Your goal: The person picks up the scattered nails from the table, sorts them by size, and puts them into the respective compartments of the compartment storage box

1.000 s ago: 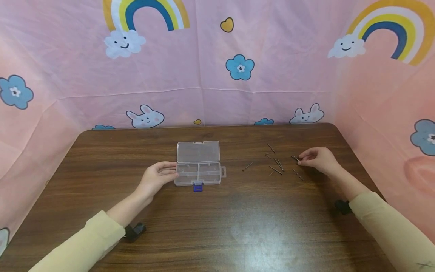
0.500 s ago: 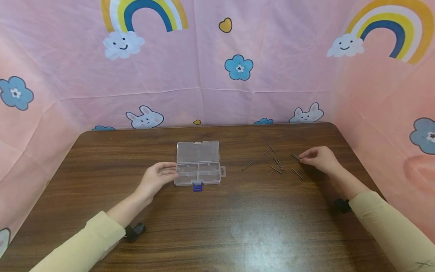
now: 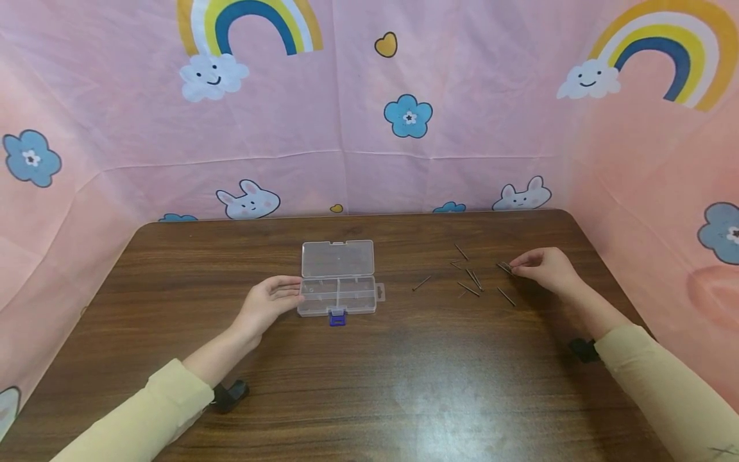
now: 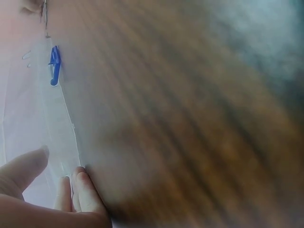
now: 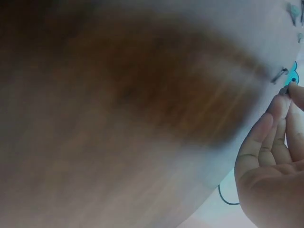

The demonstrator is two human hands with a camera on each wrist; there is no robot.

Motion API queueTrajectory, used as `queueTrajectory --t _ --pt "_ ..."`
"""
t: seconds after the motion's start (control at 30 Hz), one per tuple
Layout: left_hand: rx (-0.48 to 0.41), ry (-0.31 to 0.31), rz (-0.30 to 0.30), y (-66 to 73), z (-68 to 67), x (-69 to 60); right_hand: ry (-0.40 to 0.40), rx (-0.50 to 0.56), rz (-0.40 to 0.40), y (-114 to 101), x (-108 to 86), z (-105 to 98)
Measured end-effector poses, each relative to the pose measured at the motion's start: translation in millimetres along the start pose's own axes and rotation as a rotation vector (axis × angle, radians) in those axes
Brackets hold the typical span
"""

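In the head view a clear plastic compartment box (image 3: 356, 300) lies on the table with its lid (image 3: 337, 259) folded back and its blue latch (image 3: 337, 318) at the front. My left hand (image 3: 270, 300) holds the box's left end, thumb and fingers about its wall, as the left wrist view also shows. At the right, my right hand (image 3: 545, 268) pinches the end of a thin dark nail (image 3: 503, 267) between thumb and fingertips, low over the table. Another nail may lie against it; I cannot tell. Several loose nails (image 3: 469, 289) lie to its left.
A brown wooden table (image 3: 369, 385) carries everything. One nail (image 3: 421, 283) lies apart, between the box and the group. A printed pink cloth (image 3: 346, 128) hangs behind and at both sides. The box's hanging tab (image 3: 380, 292) sticks out to the right.
The right fingertips have shifted slightly up and to the right at the nail's end. The left hand and the box stay put.
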State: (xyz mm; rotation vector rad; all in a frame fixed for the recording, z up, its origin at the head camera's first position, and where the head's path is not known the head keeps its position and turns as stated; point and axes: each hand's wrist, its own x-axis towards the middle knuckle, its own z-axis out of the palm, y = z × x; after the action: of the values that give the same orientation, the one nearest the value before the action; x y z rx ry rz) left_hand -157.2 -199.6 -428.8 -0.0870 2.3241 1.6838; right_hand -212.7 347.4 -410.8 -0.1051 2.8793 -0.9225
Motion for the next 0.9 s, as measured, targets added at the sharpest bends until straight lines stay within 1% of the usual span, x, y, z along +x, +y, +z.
queueTrajectory --t 0.13,0.3,0.53,0.7,0.9 --pt "-0.003 0.002 0.003 -1.2 0.4 -0.1 0.0 0.016 -0.003 -5 2.0 -2" --pt "-0.007 0.005 0.006 -2.3 0.7 -0.9 0.011 0.018 -0.034 -19 5.9 -3" --pt "0.026 0.027 0.006 -2.0 1.6 -1.9 0.009 0.03 -0.06 -39 15.8 -2" --pt "0.04 0.029 0.011 -2.4 1.6 -2.3 0.005 0.041 -0.091 -52 21.6 1" --pt "0.037 0.029 0.011 -1.9 2.4 -2.9 -0.018 0.101 -0.113 -71 26.4 7"
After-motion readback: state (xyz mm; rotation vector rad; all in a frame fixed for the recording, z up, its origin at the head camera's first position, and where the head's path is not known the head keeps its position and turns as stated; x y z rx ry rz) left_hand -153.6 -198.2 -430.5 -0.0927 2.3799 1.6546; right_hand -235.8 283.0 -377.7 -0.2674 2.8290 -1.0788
